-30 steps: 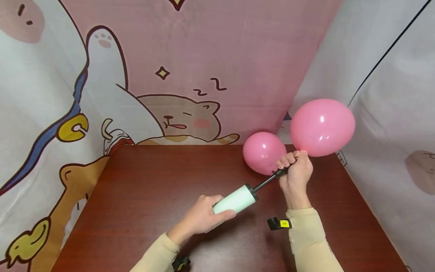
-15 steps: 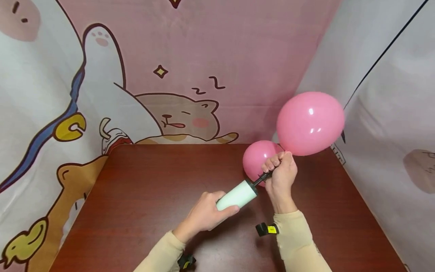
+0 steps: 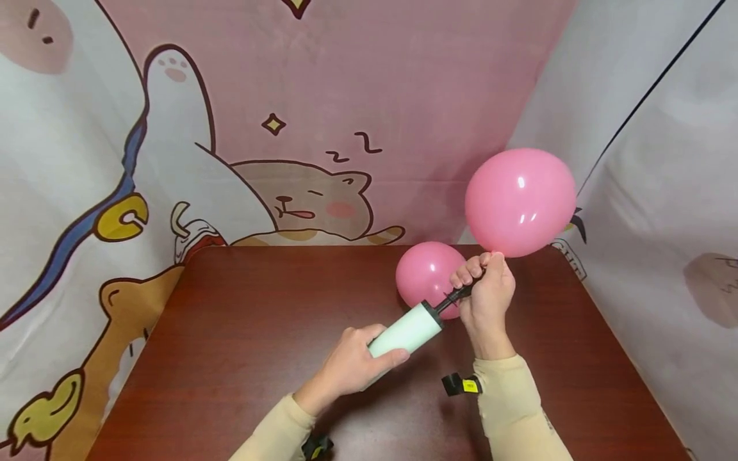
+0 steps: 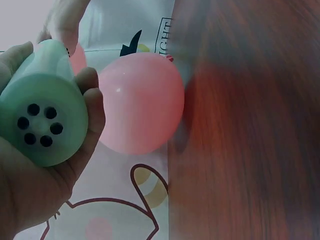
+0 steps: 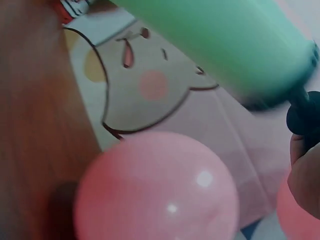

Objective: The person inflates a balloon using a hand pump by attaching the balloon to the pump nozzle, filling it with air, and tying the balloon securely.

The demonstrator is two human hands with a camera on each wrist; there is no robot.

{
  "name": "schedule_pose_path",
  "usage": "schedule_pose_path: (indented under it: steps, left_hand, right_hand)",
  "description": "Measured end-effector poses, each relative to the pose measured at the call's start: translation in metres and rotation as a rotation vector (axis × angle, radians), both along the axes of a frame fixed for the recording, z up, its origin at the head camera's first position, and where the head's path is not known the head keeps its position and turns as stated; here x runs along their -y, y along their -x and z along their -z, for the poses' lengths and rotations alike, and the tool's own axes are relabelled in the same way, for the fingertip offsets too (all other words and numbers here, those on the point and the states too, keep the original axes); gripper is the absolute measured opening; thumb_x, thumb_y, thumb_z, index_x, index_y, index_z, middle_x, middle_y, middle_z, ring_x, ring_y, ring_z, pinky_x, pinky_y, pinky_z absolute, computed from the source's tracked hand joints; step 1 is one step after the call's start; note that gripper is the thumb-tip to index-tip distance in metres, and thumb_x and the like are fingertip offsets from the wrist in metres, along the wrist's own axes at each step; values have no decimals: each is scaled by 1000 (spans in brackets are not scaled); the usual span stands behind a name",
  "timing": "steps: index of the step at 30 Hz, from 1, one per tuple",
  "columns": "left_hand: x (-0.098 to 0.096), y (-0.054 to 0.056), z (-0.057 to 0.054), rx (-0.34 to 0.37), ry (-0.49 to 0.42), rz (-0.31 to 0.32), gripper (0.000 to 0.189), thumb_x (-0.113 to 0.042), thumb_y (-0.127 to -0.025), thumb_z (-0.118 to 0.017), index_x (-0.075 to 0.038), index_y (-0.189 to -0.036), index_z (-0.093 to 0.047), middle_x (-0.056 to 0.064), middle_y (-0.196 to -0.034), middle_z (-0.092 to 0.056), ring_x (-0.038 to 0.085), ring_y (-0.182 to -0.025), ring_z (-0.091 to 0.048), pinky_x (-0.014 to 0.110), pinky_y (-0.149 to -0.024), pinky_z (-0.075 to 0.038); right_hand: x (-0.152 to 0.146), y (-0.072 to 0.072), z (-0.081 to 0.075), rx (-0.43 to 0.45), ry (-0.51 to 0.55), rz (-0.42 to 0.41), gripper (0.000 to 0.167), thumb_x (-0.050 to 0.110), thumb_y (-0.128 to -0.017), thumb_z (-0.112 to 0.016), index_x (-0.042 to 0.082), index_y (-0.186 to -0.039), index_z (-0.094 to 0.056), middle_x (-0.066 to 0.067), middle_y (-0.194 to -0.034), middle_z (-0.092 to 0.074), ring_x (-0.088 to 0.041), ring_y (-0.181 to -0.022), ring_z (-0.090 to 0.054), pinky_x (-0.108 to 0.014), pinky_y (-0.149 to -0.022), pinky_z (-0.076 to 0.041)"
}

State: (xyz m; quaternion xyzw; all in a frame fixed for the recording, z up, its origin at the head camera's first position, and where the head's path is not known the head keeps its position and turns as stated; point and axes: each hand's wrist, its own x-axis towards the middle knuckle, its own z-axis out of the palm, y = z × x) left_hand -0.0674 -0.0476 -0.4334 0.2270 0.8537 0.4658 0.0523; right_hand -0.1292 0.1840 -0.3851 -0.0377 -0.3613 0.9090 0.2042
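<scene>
My left hand (image 3: 352,362) grips the mint-green barrel of a balloon pump (image 3: 406,331). In the left wrist view the barrel's round end (image 4: 42,122), with several dark holes, faces the camera. My right hand (image 3: 490,298) is curled round the pump's black end, a short length of black rod showing between it and the barrel. At the thumb and forefinger of that hand it also pinches the neck of an inflated pink balloon (image 3: 520,202), which stands above the fist. A second pink balloon (image 3: 423,272) lies on the table behind the pump, partly covered by it.
The brown wooden table (image 3: 248,333) reaches back to a pink cartoon-printed cloth (image 3: 415,96). White cloth (image 3: 651,211) hangs along the right side. Black wrist camera mounts (image 3: 452,384) stick out from the cream sleeves (image 3: 507,397).
My right hand has come left toward the barrel with its balloon, and less rod shows than a second ago, slightly more than half a second ago. The table balloon has shifted nearer and left.
</scene>
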Motion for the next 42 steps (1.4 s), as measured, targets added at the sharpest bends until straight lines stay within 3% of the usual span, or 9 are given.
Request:
schedule_pose_path:
  steps: [5, 9, 16, 24, 30, 38, 42]
  left_hand:
    - [10, -5, -1, 5, -6, 23, 34, -49, -89, -77, -18, -102, -75, -10, -78, -69, 3, -64, -57, 24, -60, -49]
    - [14, -7, -1, -5, -2, 31, 34, -49, -88, -78, -17, -99, -74, -11, -75, -66, 2, -61, -54, 23, -56, -46]
    - [2, -4, -6, -36, 51, -1, 40, -51, -88, -76, -14, -102, -74, -7, -77, -68, 3, -61, -55, 22, -55, -45]
    - [-18, 1, -11, -33, 11, -22, 38, -51, -89, -74, -14, -97, -72, -8, -71, -63, 4, -56, -53, 23, -51, -45]
    - [-19, -3, -9, -15, -26, -7, 38, -51, -91, -74, -15, -102, -74, -6, -78, -68, 4, -63, -57, 23, -56, -48]
    - [-6, -9, -5, -4, -32, 7, 36, -50, -89, -76, -16, -103, -74, -8, -79, -69, 2, -65, -58, 23, -60, -49]
    - [1, -10, -4, 3, -36, 13, 36, -49, -89, -77, -16, -103, -75, -8, -80, -70, 2, -65, -58, 23, -60, -49]
  right_hand:
    - [-23, 7, -11, -34, 86, 71, 35, 19, -113, -40, 7, -81, -48, -1, -60, -43, -12, -46, -42, -22, -43, -39]
    - [-28, 9, -14, -35, 112, 83, 34, 22, -112, -42, 7, -82, -47, -1, -60, -42, -12, -45, -41, -22, -42, -38]
    - [-4, 4, -7, -20, 44, 76, 34, 23, -113, -39, 10, -83, -46, 1, -60, -40, -9, -46, -40, -21, -42, -35]
    - [17, -6, 0, 11, -25, 26, 33, 22, -113, -37, 10, -83, -43, 2, -60, -40, -9, -47, -40, -22, -43, -35]
    - [4, -6, -7, 28, -14, 21, 35, 25, -113, -38, 11, -82, -46, 1, -59, -41, -11, -46, -40, -23, -43, -35]
    - [-28, 9, -24, -18, 85, 101, 34, 16, -112, -38, 6, -80, -46, -1, -56, -40, -12, -43, -39, -23, -40, -34]
    - [-33, 12, -26, -11, 99, 97, 35, 17, -112, -39, 7, -79, -46, -1, -55, -40, -12, -43, -38, -23, -40, -33]
